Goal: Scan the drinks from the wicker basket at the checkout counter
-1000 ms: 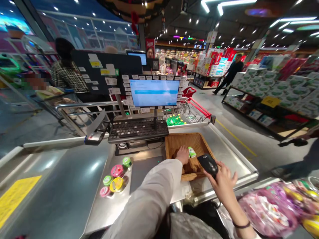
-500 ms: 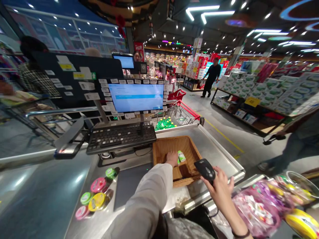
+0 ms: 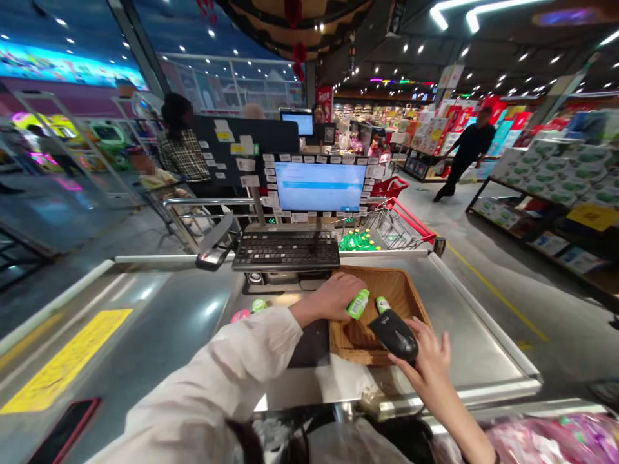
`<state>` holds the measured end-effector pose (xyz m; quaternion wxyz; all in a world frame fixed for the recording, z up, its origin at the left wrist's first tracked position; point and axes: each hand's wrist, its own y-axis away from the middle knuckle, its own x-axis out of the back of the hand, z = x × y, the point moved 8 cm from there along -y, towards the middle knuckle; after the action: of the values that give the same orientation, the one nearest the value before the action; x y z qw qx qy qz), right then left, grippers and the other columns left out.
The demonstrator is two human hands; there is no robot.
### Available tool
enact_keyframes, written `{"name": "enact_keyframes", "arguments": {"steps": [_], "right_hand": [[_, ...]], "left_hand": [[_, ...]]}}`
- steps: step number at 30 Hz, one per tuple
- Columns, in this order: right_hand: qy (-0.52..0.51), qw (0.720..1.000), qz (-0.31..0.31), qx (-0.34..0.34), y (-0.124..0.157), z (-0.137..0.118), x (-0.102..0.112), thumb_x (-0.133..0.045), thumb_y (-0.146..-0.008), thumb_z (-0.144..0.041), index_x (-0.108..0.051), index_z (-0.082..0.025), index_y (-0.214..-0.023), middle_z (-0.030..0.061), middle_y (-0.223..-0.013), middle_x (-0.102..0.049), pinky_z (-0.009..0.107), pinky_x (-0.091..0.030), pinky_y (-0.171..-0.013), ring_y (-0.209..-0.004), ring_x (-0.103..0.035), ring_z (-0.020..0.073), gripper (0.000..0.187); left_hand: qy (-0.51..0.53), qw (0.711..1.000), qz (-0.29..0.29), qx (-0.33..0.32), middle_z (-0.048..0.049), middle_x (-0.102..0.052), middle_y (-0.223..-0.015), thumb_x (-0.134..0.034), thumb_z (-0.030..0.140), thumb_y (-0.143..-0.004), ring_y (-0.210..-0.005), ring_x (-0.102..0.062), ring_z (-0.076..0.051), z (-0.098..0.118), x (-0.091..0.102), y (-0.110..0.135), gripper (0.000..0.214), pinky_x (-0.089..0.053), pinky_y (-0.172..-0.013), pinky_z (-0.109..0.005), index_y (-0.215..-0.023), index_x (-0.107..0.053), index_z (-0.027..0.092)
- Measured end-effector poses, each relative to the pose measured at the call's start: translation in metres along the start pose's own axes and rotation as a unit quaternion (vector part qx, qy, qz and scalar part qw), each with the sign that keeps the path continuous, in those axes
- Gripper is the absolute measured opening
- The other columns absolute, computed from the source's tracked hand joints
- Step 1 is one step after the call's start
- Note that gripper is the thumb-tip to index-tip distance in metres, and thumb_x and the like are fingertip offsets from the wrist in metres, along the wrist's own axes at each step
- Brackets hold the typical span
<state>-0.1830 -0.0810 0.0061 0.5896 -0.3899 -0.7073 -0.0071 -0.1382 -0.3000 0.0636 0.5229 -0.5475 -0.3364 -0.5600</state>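
In my left hand (image 3: 338, 293) is a small green container (image 3: 358, 304), its barcode side turned toward the scanner. The hand is over the left part of a brown woven basket (image 3: 413, 293). My right hand (image 3: 428, 354) grips a black barcode scanner (image 3: 395, 335), its head pointing left over the basket. Behind the scanner, a second green-and-white container (image 3: 382, 304) lies in the basket, partly hidden. Left of the basket, a green-lidded tub (image 3: 258, 305) and a pink-lidded one (image 3: 240, 316) show beyond my sleeve, which hides what else stands there.
Behind the basket stand a keyboard (image 3: 287, 250) and a monitor (image 3: 322, 187) edged with labels. A phone (image 3: 65, 432) lies on the metal counter at left. A cart (image 3: 401, 222) with green bottles stands beyond. A person in black (image 3: 467, 151) walks in the aisle.
My left hand has lifted one green container out of the basket's bottom and turned it toward the scanner. The view has swung left. My right hand still holds the scanner.
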Motion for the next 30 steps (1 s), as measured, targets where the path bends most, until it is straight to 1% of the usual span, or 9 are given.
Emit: {"name": "enact_keyframes", "arguments": {"steps": [2, 4, 8, 13, 17, 21, 25, 30], "right_hand": [[-0.013, 0.999, -0.007, 0.032, -0.005, -0.023, -0.003, -0.048, -0.096, -0.058, -0.056, -0.026, -0.134, 0.0130, -0.140, -0.059, 0.067, -0.009, -0.120, -0.140, -0.046, 0.0341, 0.051], [-0.025, 0.999, -0.006, 0.047, -0.009, -0.043, -0.005, -0.048, -0.097, -0.058, -0.053, -0.025, -0.137, 0.0139, -0.141, -0.058, 0.067, -0.009, -0.120, -0.141, -0.045, 0.0338, 0.052], [-0.033, 0.998, 0.001, 0.053, -0.012, -0.068, -0.011, -0.050, -0.096, -0.060, -0.056, -0.025, -0.134, 0.0141, -0.138, -0.061, 0.071, -0.008, -0.119, -0.137, -0.048, 0.0355, 0.052], [-0.043, 0.999, -0.010, 0.031, -0.017, -0.082, -0.019, -0.050, -0.095, -0.061, -0.059, -0.025, -0.132, 0.0146, -0.138, -0.061, 0.071, -0.010, -0.118, -0.136, -0.049, 0.0359, 0.052], [-0.044, 0.998, -0.022, 0.034, -0.021, -0.091, -0.023, -0.052, -0.094, -0.061, -0.059, -0.025, -0.132, 0.0144, -0.138, -0.060, 0.070, -0.010, -0.119, -0.136, -0.048, 0.0361, 0.053], [-0.034, 0.999, -0.023, 0.030, -0.023, -0.097, -0.026, -0.051, -0.095, -0.059, -0.060, -0.025, -0.130, 0.0144, -0.136, -0.061, 0.069, -0.009, -0.119, -0.136, -0.048, 0.0367, 0.050], [-0.026, 0.999, -0.023, 0.027, -0.024, -0.102, -0.029, -0.052, -0.094, -0.059, -0.059, -0.024, -0.131, 0.0142, -0.135, -0.061, 0.069, -0.011, -0.119, -0.135, -0.049, 0.0362, 0.051], [-0.014, 0.999, -0.008, 0.031, -0.026, -0.107, -0.030, -0.051, -0.094, -0.058, -0.061, -0.024, -0.128, 0.0141, -0.133, -0.062, 0.069, -0.014, -0.117, -0.132, -0.051, 0.0363, 0.049]], "left_hand": [[-0.026, 0.999, -0.016, -0.027, -0.0123, -0.062, -0.136, -0.071, 0.035, -0.079, -0.129, -0.054, -0.028, 0.003, 0.016, 0.011, 0.066, -0.033, -0.114, -0.043, -0.139, -0.050, 0.018], [-0.046, 0.998, -0.027, -0.044, -0.0115, -0.062, -0.138, -0.070, 0.033, -0.079, -0.131, -0.053, -0.029, 0.003, 0.027, 0.021, 0.067, -0.032, -0.114, -0.043, -0.142, -0.049, 0.021], [-0.071, 0.996, -0.040, -0.038, -0.0116, -0.060, -0.141, -0.071, 0.028, -0.076, -0.133, -0.051, -0.029, -0.004, 0.039, 0.039, 0.074, -0.030, -0.116, -0.044, -0.146, -0.048, 0.022], [-0.075, 0.995, -0.055, -0.031, -0.0114, -0.060, -0.143, -0.069, 0.029, -0.077, -0.133, -0.050, -0.029, -0.009, 0.046, 0.054, 0.074, -0.025, -0.119, -0.045, -0.147, -0.048, 0.023], [-0.077, 0.994, -0.059, -0.041, -0.0113, -0.061, -0.141, -0.070, 0.029, -0.076, -0.132, -0.051, -0.029, -0.010, 0.052, 0.062, 0.074, -0.026, -0.120, -0.045, -0.146, -0.049, 0.022], [-0.078, 0.994, -0.056, -0.050, -0.0113, -0.061, -0.142, -0.072, 0.031, -0.076, -0.132, -0.051, -0.029, -0.013, 0.054, 0.066, 0.074, -0.026, -0.120, -0.045, -0.146, -0.049, 0.022], [-0.074, 0.994, -0.053, -0.055, -0.0108, -0.062, -0.140, -0.070, 0.031, -0.078, -0.132, -0.052, -0.028, -0.016, 0.055, 0.068, 0.071, -0.026, -0.120, -0.044, -0.146, -0.050, 0.023], [-0.071, 0.994, -0.053, -0.065, -0.0113, -0.062, -0.140, -0.072, 0.033, -0.078, -0.130, -0.053, -0.029, -0.019, 0.056, 0.070, 0.072, -0.028, -0.119, -0.045, -0.146, -0.050, 0.022]]}}
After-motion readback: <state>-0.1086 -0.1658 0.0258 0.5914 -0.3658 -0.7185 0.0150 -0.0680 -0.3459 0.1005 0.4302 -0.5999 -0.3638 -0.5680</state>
